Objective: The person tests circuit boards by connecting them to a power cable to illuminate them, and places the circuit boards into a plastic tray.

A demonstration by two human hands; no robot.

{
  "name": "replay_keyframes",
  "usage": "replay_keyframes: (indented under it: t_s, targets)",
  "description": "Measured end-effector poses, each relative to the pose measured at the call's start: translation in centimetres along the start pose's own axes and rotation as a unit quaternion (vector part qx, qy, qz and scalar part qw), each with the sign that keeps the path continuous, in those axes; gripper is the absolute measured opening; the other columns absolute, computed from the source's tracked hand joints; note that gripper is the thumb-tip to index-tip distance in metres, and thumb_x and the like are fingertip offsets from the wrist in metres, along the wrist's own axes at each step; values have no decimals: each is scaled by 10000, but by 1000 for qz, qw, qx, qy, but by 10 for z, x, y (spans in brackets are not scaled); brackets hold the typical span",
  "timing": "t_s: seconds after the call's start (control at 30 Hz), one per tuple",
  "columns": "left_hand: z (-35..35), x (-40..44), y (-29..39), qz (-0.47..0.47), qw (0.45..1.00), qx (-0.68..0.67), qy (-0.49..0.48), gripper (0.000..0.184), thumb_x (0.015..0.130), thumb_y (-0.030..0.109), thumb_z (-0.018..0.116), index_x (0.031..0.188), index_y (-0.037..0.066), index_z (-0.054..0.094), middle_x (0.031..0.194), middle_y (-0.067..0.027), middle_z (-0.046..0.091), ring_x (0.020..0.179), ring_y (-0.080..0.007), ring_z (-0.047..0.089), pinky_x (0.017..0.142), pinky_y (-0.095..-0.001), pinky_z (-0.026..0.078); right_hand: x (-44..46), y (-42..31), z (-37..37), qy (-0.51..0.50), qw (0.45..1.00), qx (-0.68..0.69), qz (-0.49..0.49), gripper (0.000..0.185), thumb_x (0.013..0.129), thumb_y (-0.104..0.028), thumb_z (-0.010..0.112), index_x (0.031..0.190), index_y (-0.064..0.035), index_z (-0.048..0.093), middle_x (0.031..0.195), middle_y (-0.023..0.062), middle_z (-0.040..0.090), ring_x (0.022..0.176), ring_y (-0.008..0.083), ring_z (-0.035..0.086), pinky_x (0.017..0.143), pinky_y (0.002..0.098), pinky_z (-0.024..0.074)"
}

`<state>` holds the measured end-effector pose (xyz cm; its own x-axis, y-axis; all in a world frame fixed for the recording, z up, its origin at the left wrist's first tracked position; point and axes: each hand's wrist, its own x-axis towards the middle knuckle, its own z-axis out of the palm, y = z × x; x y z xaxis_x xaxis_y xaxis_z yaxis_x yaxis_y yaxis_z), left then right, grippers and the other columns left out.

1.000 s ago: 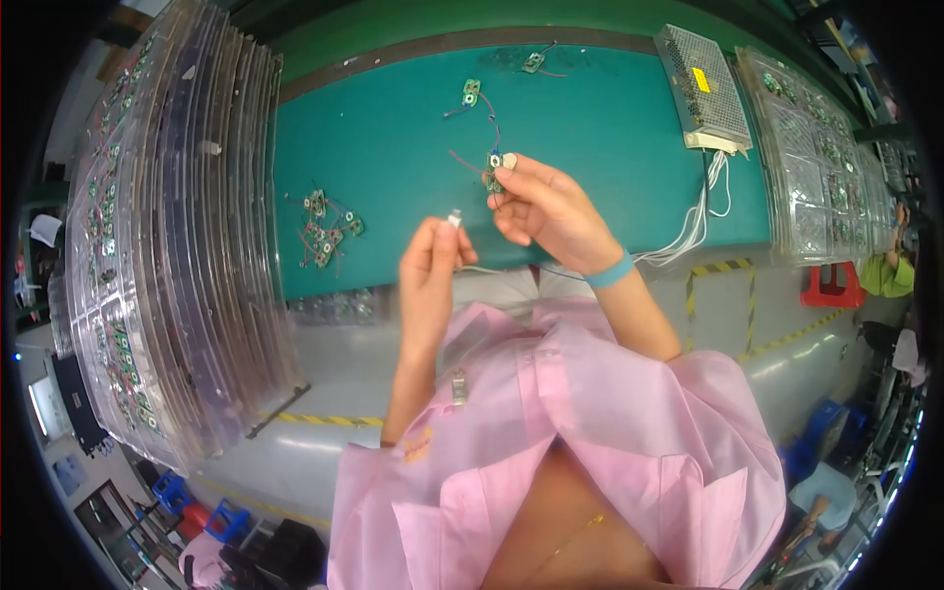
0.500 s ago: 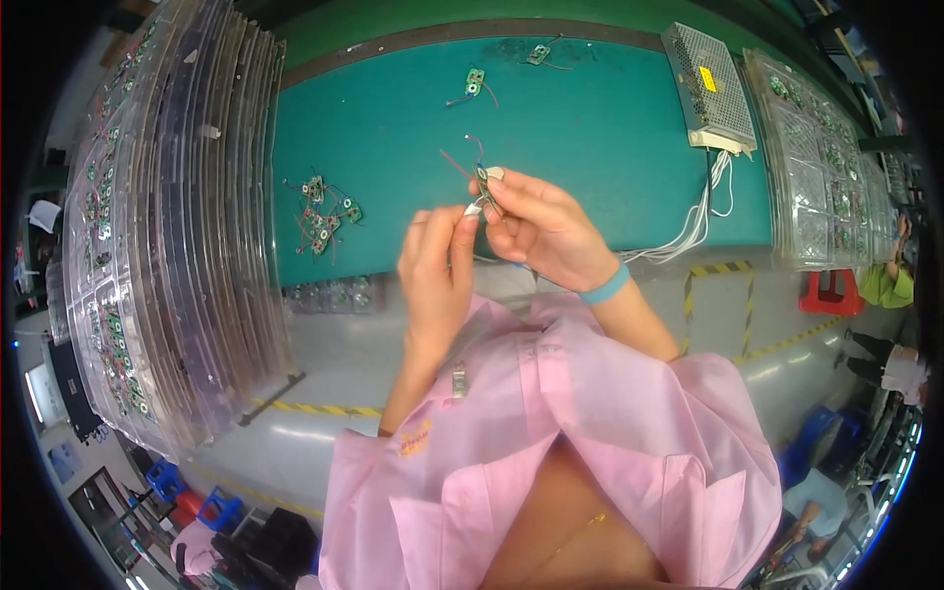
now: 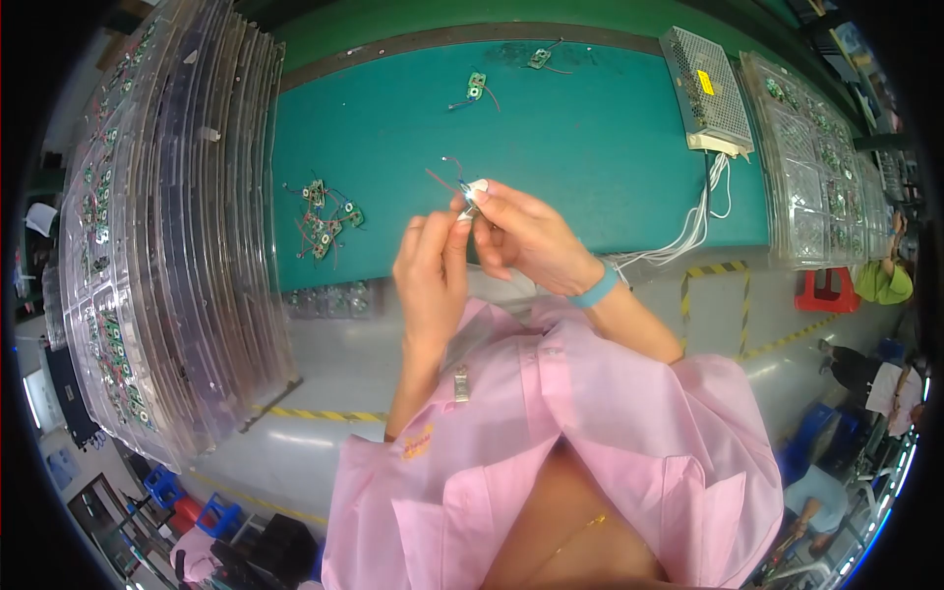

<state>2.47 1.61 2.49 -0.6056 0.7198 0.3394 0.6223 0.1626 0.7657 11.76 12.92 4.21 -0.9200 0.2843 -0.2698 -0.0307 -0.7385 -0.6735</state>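
Note:
Both hands meet above the near part of the green mat, around a small circuit board (image 3: 467, 193) with thin red and dark wires sticking out towards the far left. My right hand (image 3: 536, 234) pinches the board between thumb and fingers. My left hand (image 3: 431, 264) is closed at the board's near end, fingertips pressed together; fingers partly hide the board there. White coverings show on the thumb tips. On the mat to the left lies a cluster of several wired circuit boards (image 3: 323, 222). Farther off lie two single boards, one green (image 3: 476, 87) and another near the back edge (image 3: 539, 58).
Tall stacked clear plastic trays (image 3: 182, 226) with boards line the left side. At the right stand a perforated metal power supply (image 3: 706, 88) with white cables (image 3: 696, 231) and more clear trays (image 3: 821, 167). A red stool (image 3: 826, 292) and other people are beyond.
Both hands, with the board between them, have shifted slightly left and nearer to me. The board has turned, and its wires point more to the left. Boards on the mat stay put.

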Motion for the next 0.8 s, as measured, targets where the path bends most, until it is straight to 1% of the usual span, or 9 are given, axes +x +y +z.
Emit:
replay_keyframes:
  t_s: [0.23, 0.27, 0.37, 0.4, 0.53, 0.57, 0.7, 0.73, 0.8]
  targets:
    - [-2, -1, -1, -26, 999, -25, -6, 90, 902, 119, 548, 923, 46, 595, 700, -32, 479, 599, -152, 424, 548, -278, 370, 4, 9, 3, 0, 1000, 27, 1, 238, 973, -295, 461, 983, -71, 541, 684, 5, 526, 516, 78, 474, 427, 208, 344]
    - [-3, -1, -1, -58, 994, -94, -24, 111, 919, 135, 524, 922, 42, 585, 717, -34, 493, 613, -146, 424, 557, -271, 367, 3, 7, 5, 6, 999, 35, 13, 247, 971, -307, 464, 963, -72, 542, 677, 6, 524, 511, 79, 472, 424, 208, 341]
    - [-5, 0, 0, -147, 941, -295, -77, 191, 972, 183, 454, 919, 30, 555, 768, -40, 535, 655, -126, 425, 585, -248, 357, 0, 0, 12, 27, 997, 62, 46, 281, 963, -342, 472, 901, -77, 543, 657, 10, 519, 495, 85, 465, 416, 210, 333]
    - [-5, 1, 1, -145, 941, -296, -76, 191, 972, 183, 454, 919, 30, 555, 768, -40, 535, 655, -126, 425, 585, -248, 357, 1, -2, 10, 26, 997, 60, 46, 281, 963, -342, 472, 901, -77, 543, 657, 10, 519, 495, 85, 465, 416, 210, 333]
    - [-10, 2, 1, -174, 846, -495, -95, 236, 994, 218, 413, 868, 48, 519, 779, -31, 520, 612, -91, 389, 576, -209, 336, 8, -9, -3, -17, 989, 128, 71, 341, 950, -374, 484, 812, -68, 545, 640, 23, 531, 484, 88, 467, 410, 204, 315]
    - [-11, 2, 0, -175, 845, -495, -97, 236, 994, 218, 413, 868, 48, 519, 779, -31, 520, 612, -91, 389, 576, -209, 336, 8, -9, -4, -16, 989, 129, 71, 341, 950, -374, 484, 812, -68, 545, 640, 23, 531, 484, 88, 467, 410, 204, 315]
    - [-14, -2, -12, -229, 759, -590, -152, 244, 995, 236, 402, 824, 81, 480, 768, -12, 495, 572, -64, 343, 566, -192, 313, 8, -12, -3, -108, 990, -2, 96, 380, 952, -359, 478, 732, -55, 541, 637, 41, 547, 466, 84, 444, 404, 201, 294]
    - [-14, -3, -13, -229, 760, -590, -149, 244, 995, 236, 402, 824, 81, 480, 768, -12, 495, 572, -64, 343, 566, -192, 313, 9, -12, -2, -109, 989, -2, 97, 380, 952, -359, 478, 732, -55, 541, 637, 41, 547, 466, 84, 444, 404, 201, 294]
    - [-13, -3, -17, -233, 725, -628, -161, 249, 995, 242, 400, 819, 83, 473, 751, -6, 480, 562, -60, 328, 562, -195, 308, 9, -8, 1, -95, 991, 38, 88, 391, 957, -340, 470, 696, -56, 534, 647, 53, 554, 457, 83, 428, 405, 199, 289]
